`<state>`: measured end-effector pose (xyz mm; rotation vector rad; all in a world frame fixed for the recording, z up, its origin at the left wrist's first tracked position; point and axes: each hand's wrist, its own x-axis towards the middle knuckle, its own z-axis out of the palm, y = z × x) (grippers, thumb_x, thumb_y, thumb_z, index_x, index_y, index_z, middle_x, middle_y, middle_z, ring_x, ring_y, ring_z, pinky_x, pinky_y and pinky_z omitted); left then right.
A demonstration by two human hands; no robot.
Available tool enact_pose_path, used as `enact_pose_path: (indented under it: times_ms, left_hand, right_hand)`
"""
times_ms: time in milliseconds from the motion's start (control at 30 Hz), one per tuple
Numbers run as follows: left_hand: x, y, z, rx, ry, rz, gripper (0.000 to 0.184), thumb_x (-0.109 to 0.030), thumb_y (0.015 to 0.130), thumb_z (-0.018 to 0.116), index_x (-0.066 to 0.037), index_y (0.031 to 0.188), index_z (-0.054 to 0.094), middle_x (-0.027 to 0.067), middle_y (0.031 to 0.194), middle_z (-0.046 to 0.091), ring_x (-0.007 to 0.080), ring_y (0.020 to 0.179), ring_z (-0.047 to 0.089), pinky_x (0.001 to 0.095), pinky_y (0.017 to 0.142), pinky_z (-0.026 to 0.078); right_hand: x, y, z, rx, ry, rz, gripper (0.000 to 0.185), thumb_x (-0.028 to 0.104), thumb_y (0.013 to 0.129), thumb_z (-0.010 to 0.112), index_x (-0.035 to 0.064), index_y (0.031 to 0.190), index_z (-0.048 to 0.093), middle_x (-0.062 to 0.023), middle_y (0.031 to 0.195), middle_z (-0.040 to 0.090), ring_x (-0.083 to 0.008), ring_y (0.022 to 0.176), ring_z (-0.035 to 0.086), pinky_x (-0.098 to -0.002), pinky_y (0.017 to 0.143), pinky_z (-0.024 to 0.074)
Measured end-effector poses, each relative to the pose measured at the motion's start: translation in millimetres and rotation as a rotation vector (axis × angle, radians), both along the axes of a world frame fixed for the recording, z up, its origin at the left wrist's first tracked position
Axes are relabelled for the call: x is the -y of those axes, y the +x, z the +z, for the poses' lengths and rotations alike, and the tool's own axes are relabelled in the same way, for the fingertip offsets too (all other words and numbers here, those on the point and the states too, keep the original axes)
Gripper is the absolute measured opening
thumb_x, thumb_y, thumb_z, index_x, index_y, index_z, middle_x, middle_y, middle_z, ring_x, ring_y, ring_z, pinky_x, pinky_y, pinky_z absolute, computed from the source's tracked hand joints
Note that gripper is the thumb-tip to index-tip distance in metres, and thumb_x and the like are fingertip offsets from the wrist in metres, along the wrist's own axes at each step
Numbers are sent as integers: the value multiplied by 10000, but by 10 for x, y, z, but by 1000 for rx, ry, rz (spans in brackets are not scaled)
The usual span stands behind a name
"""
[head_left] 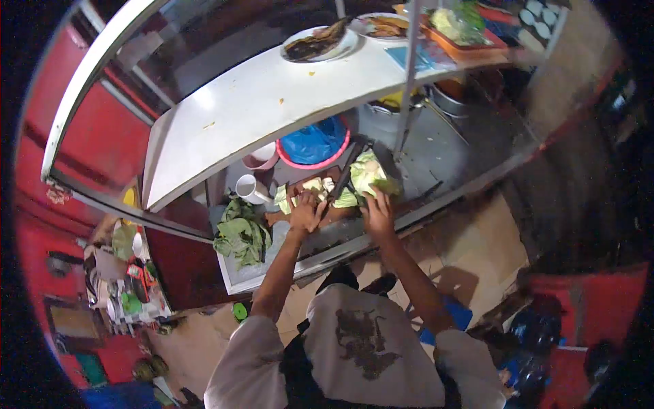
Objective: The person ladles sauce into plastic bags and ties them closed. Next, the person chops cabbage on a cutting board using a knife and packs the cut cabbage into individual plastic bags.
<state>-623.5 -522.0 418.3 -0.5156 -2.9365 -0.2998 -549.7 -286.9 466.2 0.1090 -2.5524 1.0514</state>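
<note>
A wooden cutting board (335, 215) lies on the grey counter, carrying pale cut cabbage pieces (319, 185). My left hand (306, 211) rests over these pieces with its fingers apart. To the right, my right hand (378, 213) touches the near edge of a large piece of cabbage (366, 173), fingers stretched out. Between the hands lies a dark knife (345, 174), its handle pointing away from me; neither hand grips it. Loose green outer leaves (242, 235) are heaped left of the board.
Behind the board stand a white mug (251, 189) and a pink basin (314, 165) holding a blue plastic bag (315, 140). A white shelf (238, 112) overhangs the counter, bearing plates of food. A thin metal post (407, 88) rises at right.
</note>
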Motion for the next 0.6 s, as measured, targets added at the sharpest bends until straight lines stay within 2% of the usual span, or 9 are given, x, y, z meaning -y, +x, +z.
enact_pose_path:
  times_ms: [67,100,167,233,333,400,433,533,600]
  left_hand:
    - [85,54,264,104,59,4,558,-463,937,391,-45,1297,475,169,1303,483,318,1252,418,591,1088,92]
    - [130,93,383,141,113,61,549,-447,938,402,-39,1298,473,177,1320,469,320,1271,400,589,1090,94]
    - [227,148,394,27,385,171,552,-402,937,442,-7,1323,433,236,1374,394,361,1328,315,596,1086,115]
    - [283,187,208,-80,435,297,581,-402,929,453,6,1339,405,260,1384,364,387,1332,289,602,1080,126]
    - [285,106,-56,-99,540,429,672,-415,902,488,31,1379,327,297,1418,285,439,1340,233,603,1075,148]
    - [191,1,-242,-106,434,318,684,-402,886,524,40,1371,330,294,1396,320,435,1327,254,586,1075,169]
    - [129,-16,-218,-123,510,278,725,-411,857,577,37,1371,330,280,1357,370,432,1311,278,570,1071,193]
    - [32,-33,-165,15,518,202,775,-451,819,622,26,1364,346,259,1321,412,424,1295,300,554,1055,232]
    - [-39,26,95,32,549,236,834,-521,780,641,24,1347,364,241,1324,417,411,1298,304,555,1040,243]
  right_hand:
    - [154,-281,46,-143,274,39,415,122,756,658,70,1160,578,-154,1310,433,-353,1218,405,-482,1029,310]
    - [181,-390,32,-140,466,64,511,203,729,709,99,1205,555,-160,1378,376,-341,1305,325,-543,1073,223]
    - [232,-503,57,-76,472,-30,584,259,707,731,112,1236,531,-165,1407,344,-338,1338,277,-569,1078,189]
    - [147,-600,42,46,462,-128,777,399,650,762,139,1318,462,-178,1478,245,-341,1392,174,-627,1070,128]
    - [-105,-697,-78,-21,574,-50,831,418,601,787,194,1334,467,-198,1470,254,-378,1378,197,-592,1041,223]
    - [-307,-799,-59,115,706,-78,814,571,637,702,229,1339,471,-181,1488,243,-392,1364,232,-595,1031,258]
    - [-368,-779,44,-76,557,-50,802,317,572,813,191,1300,502,-242,1447,275,-456,1324,272,-552,989,338]
    - [-599,-951,21,0,326,-49,968,288,526,837,215,1378,383,-284,1416,289,-474,1243,372,-485,990,384]
    - [-644,-989,108,81,371,-25,998,292,523,834,209,1393,353,-289,1404,300,-467,1223,390,-487,986,386]
